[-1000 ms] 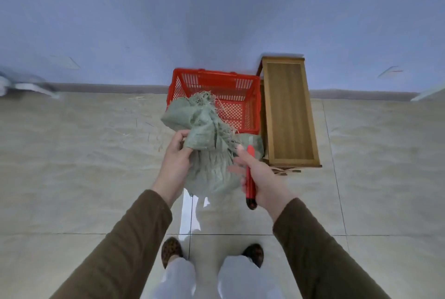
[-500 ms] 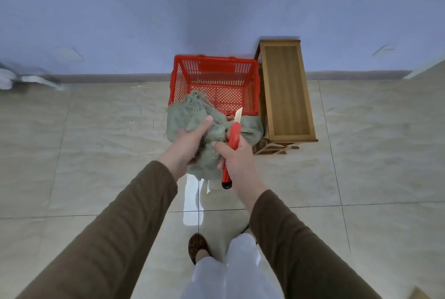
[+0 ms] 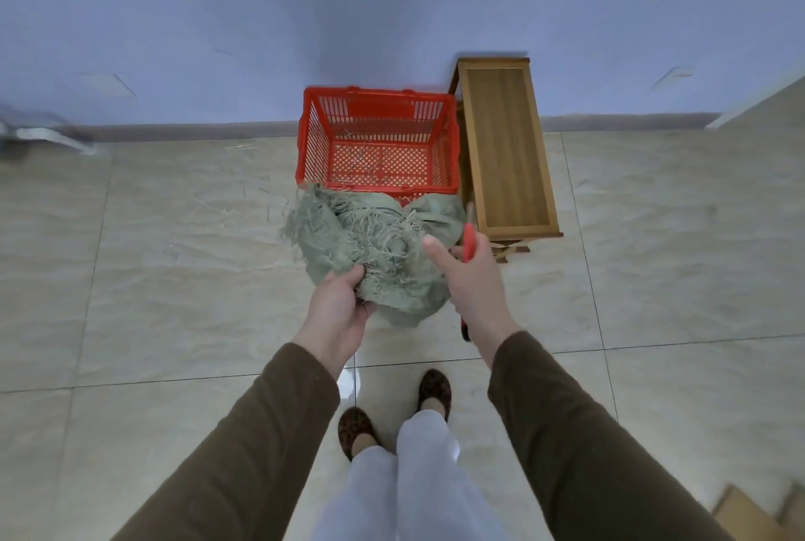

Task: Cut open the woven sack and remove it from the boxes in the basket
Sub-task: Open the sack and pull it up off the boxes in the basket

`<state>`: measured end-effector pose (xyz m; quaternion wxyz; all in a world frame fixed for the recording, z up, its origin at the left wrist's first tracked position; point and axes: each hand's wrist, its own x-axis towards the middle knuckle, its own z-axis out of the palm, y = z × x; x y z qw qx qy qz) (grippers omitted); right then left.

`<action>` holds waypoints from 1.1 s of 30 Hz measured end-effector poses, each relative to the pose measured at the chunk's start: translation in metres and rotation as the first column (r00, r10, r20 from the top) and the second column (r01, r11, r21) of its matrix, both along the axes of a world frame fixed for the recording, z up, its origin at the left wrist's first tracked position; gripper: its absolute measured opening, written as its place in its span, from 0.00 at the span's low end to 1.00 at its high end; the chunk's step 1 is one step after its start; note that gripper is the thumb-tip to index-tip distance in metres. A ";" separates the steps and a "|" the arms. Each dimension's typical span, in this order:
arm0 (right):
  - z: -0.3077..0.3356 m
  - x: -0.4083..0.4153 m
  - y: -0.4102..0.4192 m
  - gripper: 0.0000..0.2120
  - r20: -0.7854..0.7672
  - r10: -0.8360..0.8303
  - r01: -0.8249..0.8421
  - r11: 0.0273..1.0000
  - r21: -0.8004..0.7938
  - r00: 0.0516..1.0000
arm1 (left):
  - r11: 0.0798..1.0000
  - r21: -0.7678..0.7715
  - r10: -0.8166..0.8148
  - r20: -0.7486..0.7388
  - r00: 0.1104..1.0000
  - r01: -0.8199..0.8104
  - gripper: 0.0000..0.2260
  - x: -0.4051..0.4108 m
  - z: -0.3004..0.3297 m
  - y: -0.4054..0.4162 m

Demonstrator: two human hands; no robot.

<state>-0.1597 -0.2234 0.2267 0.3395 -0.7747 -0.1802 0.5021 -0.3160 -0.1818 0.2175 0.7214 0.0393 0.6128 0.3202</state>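
Note:
A crumpled grey-green woven sack (image 3: pixel 374 244) with frayed edges hangs in front of me, just this side of the red plastic basket (image 3: pixel 379 188). My left hand (image 3: pixel 337 307) grips the sack's lower left part. My right hand (image 3: pixel 468 279) touches the sack's right side and holds a red-handled knife (image 3: pixel 469 242); its blade is hidden. Only loose straw-like fibres show on the basket's mesh floor; no boxes are visible inside it.
A wooden bench (image 3: pixel 505 148) stands against the basket's right side, by the blue wall. Cardboard boxes (image 3: pixel 758 514) show at the bottom right corner. My feet (image 3: pixel 394 412) stand on the tiled floor. Loose fibres lie on the floor to the left.
The view has dropped back and the basket now shows more fully. The sack has sunk lower and spread wider; my left hand shifted from its top to its lower edge. The knife blade no longer shows.

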 end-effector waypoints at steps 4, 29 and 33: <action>-0.007 -0.013 0.031 0.23 -0.284 0.158 -0.205 0.968 -0.145 0.946 | 0.997 0.080 0.009 0.050 0.999 -0.013 0.15 -0.002 -0.006 0.001; -0.038 -0.008 0.046 0.09 -0.264 -0.274 0.263 0.962 -0.076 0.925 | 0.911 0.148 -0.334 -0.282 0.899 0.385 0.26 -0.072 -0.037 0.001; -0.039 0.002 0.042 0.07 -0.243 -0.131 0.121 0.991 -0.053 0.961 | 0.933 0.148 -0.275 -0.289 0.917 0.327 0.32 -0.077 -0.025 0.004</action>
